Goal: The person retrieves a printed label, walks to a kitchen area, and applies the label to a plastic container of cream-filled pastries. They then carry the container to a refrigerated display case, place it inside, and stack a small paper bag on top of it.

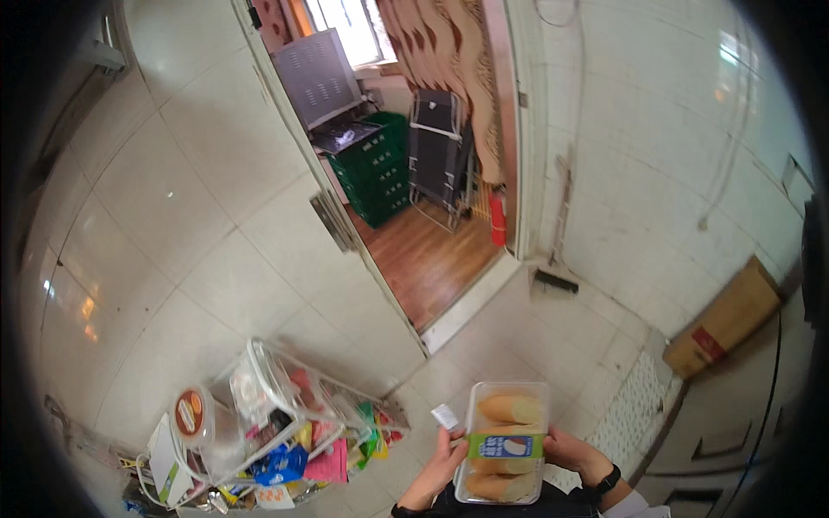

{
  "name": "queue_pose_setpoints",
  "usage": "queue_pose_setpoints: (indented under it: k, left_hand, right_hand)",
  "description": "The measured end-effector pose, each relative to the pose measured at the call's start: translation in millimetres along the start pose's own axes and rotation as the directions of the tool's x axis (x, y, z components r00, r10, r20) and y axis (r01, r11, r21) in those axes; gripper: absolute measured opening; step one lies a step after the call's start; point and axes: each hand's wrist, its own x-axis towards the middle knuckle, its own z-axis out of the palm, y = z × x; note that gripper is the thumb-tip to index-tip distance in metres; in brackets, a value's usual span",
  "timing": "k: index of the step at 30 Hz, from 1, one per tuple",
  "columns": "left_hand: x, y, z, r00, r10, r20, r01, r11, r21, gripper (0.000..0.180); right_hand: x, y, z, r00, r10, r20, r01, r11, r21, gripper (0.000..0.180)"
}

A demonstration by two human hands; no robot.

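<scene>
Low in the view, the left hand [443, 462] and right hand [572, 453] clamp opposite sides of a clear rectangular plastic box [508, 387] of golden-brown bread rolls [509, 407] banded by a green label [520, 446]; a small white slip [445, 417] shows above the left hand. Leftward, a white wire rack [294, 416] holds colourful packets [281, 464].

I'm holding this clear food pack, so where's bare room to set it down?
Bare: tiled floor between the door sill and the food pack, left of the black brush head; also wood floor beyond the sill, in front of the folded chair. Crowded: the white rack, lower left, packed with bags and a tub.
</scene>
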Motion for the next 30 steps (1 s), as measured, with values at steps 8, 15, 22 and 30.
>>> queue_pose_setpoints:
  k: [8, 15, 22, 30]
  left_hand:
    - [251.1, 119.0, -10.1, 0.979, 0.002, 0.204, -0.030, 0.990, 0.134, 0.054]
    - [455.7, 146.1, -58.1, 0.993, 0.088, -0.073, -0.087, 0.996, 0.021, 0.070]
    - [533.7, 231.8, -141.3, 0.846, 0.072, -0.527, -0.147, 0.984, -0.101, 0.059]
    - [681.5, 265.3, -297.2, 0.696, 0.139, -0.705, -0.232, 0.972, -0.038, 0.072]
  right_hand:
    - [110.4, -183.5, -81.5, 0.973, -0.181, -0.142, 0.198, 0.974, 0.114, 0.076]
    - [319.0, -314.6, -186.6, 0.994, -0.091, 0.064, 0.089, 0.995, 0.038, 0.087]
    - [548.0, -481.8, -196.2, 0.855, 0.181, 0.485, -0.076, 0.971, -0.228, 0.085]
    - [780.0, -562.5, -142.9, 0.756, 0.349, 0.555, -0.172, 0.923, -0.345, 0.071]
